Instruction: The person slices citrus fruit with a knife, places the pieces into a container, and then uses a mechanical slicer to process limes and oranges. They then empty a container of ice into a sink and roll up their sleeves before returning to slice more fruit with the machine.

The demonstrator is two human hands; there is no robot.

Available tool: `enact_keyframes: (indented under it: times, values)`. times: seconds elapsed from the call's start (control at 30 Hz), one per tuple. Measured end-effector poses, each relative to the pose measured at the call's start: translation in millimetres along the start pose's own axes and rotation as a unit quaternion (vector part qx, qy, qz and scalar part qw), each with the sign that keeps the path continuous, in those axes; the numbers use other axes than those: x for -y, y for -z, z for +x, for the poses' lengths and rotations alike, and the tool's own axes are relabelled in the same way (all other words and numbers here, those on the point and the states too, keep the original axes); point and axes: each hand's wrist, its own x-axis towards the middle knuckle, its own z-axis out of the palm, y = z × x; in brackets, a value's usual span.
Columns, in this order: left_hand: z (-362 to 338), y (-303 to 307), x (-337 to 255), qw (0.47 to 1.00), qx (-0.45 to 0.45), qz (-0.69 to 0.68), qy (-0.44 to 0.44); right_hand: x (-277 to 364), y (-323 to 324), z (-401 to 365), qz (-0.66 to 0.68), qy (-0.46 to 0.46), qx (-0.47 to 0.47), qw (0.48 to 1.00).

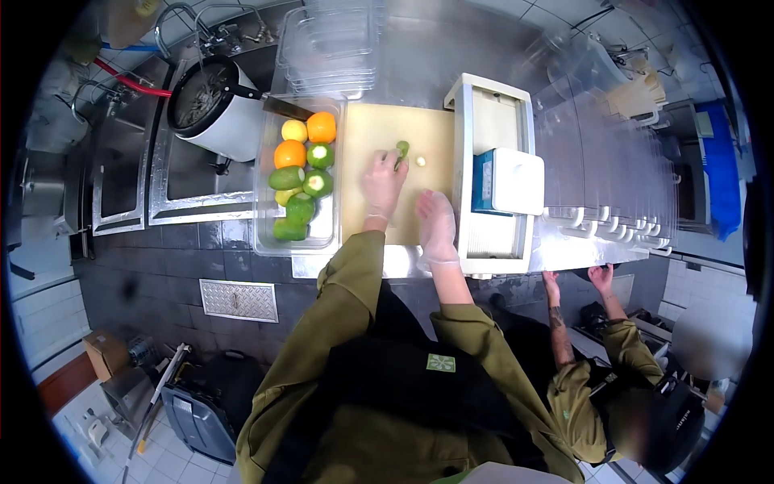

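Observation:
My left hand, in a clear glove, is over the cutting board with its fingers closed on a small green piece of fruit. A small pale round piece lies on the board just right of those fingers. My right hand, also gloved, rests near the board's right edge, fingers stretched out and holding nothing. To the left, a clear tub contains oranges, yellow fruit and several green fruits, some with cut pale ends.
A knife lies across the tub's back corner beside a white pot. Right of the board stands a white-framed rack bearing a blue-and-white box. Stacked clear containers are behind. A co-worker is at lower right.

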Motion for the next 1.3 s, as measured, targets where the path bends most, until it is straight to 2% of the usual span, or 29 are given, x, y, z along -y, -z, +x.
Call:
enact_keyframes:
  times: [0.07,0.17,0.23,0.33,0.37,0.43,0.47,0.57,0.67,0.77,0.8,0.83,0.9,0.93,0.97,1.03,1.23,1.3]
  values:
    - [6,2,-2,0.999,0.0,-0.019,0.045,-1,-4,16,0.031,-0.06,-0.016,0.998]
    - [7,6,-5,0.994,-0.012,-0.077,0.078,-8,-9,35,0.128,-0.101,-0.007,0.987]
    - [14,17,-14,0.99,-0.018,-0.106,0.087,-3,-14,36,0.128,-0.109,0.018,0.986]
    - [18,45,-26,0.988,0.084,-0.124,0.046,17,-28,30,0.16,-0.138,0.036,0.977]
    - [19,55,-32,0.987,0.137,-0.082,0.013,22,-33,28,0.177,-0.152,0.04,0.972]
    - [20,72,-42,0.969,0.242,0.005,-0.053,27,-35,31,0.205,-0.168,0.11,0.958]
    - [19,73,-44,0.971,0.228,0.011,-0.073,27,-35,32,0.219,-0.176,0.144,0.949]
    - [17,73,-47,0.973,0.189,0.028,-0.127,9,-35,45,0.21,-0.19,0.097,0.954]
    - [21,75,-51,0.974,0.165,0.027,-0.156,-10,-26,58,0.269,-0.174,0.121,0.939]
    - [26,79,-52,0.97,0.154,-0.006,-0.187,-20,-26,54,0.144,0.003,0.176,0.974]
    - [28,77,-47,0.966,0.143,-0.016,-0.215,-26,-24,57,-0.002,0.079,0.161,0.984]
    - [29,76,-44,0.961,0.131,-0.027,-0.242,-32,-22,59,-0.148,0.152,0.141,0.967]
    - [27,73,-40,0.96,0.145,-0.049,-0.233,-35,-22,61,-0.115,0.133,0.128,0.976]
    - [27,73,-39,0.96,0.152,-0.059,-0.227,-23,-33,49,0.067,0.037,0.134,0.988]
    - [26,72,-38,0.962,0.145,-0.061,-0.224,-14,-40,40,0.245,-0.059,0.136,0.958]
    - [27,70,-40,0.966,0.128,-0.062,-0.216,-26,-39,42,0.118,0.03,0.135,0.983]
    - [31,66,-44,0.939,0.232,0.102,-0.231,-28,-46,41,0.215,0.023,0.137,0.967]
    - [32,66,-47,0.939,0.228,0.1,-0.237,-27,-47,39,0.228,0.028,0.144,0.963]
